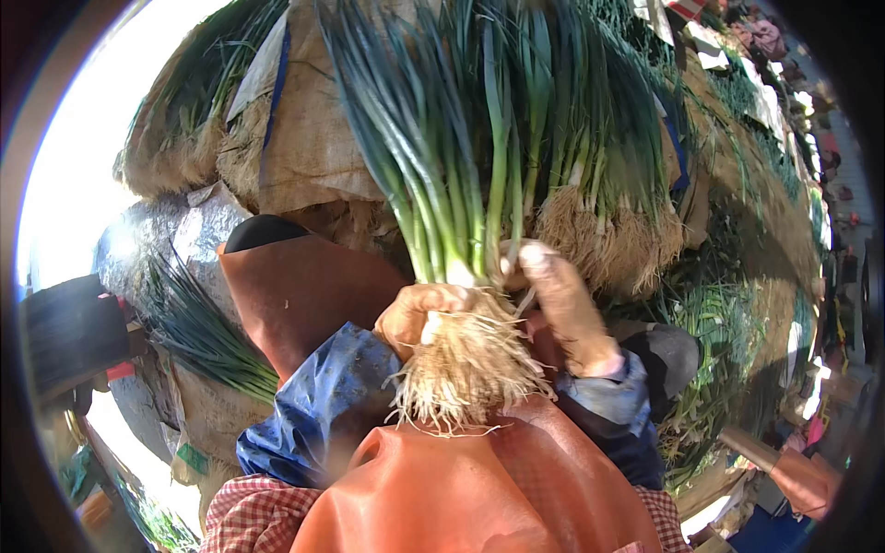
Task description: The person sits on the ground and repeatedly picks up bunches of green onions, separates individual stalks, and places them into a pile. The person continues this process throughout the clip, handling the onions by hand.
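A bunch of green onions (442, 228) with long green leaves and pale, stringy roots is held upright over my orange apron (449, 491). My left hand (418, 311) is closed around the bunch just above the roots. On its other side, my right hand (560, 297) has thumb and fingers bent at a stalk by the bunch's right edge; motion blur hides their exact hold. The roots hang over the apron. Beyond my right hand, more green onions (601, 159) lie with their roots towards me on a burlap-like cloth.
Burlap-like sacking (311, 138) covers the surface ahead. Another pile of green onions (200, 83) lies at upper left, a further bunch (207, 332) beside my left sleeve. Loose greens (712, 345) are heaped at right. Part of a person in orange (805, 480) shows at lower right.
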Demonstrator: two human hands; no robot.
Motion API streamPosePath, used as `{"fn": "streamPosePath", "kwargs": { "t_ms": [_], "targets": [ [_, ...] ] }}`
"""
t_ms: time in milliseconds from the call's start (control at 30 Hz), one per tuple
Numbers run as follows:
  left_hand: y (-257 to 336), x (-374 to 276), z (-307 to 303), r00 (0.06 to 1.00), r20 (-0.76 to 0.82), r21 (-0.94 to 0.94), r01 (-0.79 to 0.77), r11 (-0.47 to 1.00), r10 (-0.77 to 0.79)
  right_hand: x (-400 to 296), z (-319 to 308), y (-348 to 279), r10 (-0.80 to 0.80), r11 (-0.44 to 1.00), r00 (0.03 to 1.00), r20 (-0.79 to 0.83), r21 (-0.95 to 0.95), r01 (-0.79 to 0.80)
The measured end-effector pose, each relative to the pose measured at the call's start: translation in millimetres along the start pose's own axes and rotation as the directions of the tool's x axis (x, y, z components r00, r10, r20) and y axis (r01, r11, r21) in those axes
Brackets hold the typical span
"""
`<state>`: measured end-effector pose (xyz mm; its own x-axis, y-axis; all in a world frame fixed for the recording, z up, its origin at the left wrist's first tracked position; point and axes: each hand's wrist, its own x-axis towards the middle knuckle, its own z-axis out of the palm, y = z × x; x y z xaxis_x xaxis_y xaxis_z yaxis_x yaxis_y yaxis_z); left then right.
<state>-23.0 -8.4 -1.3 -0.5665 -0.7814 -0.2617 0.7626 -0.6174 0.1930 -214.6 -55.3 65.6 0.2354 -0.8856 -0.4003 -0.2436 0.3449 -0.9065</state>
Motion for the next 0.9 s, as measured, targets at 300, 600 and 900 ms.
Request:
{"fn": "streamPosePath", "kwargs": {
  "t_ms": [300,600,900],
  "targets": [
    [3.8,-17.6,30.5,0.961,-0.265,0.182,-0.03,0.983,0.078,28.3,18.0,23.8,-0.321,0.944,0.946,-0.043,-0.099,0.316],
    [-3.6,-9.2,-20.2,0.985,0.173,-0.226,0.063,0.972,-0.024,104.3,25.2,64.9,-0.233,0.884,0.854,-0.465,-0.467,-0.013],
    [18.6,-20.0,50.3,0.999,-0.047,-0.329,-0.008,0.944,-0.008,47.3,7.3,-41.6,-0.16,0.987,0.953,-0.255,-0.031,0.158]
  ]
}}
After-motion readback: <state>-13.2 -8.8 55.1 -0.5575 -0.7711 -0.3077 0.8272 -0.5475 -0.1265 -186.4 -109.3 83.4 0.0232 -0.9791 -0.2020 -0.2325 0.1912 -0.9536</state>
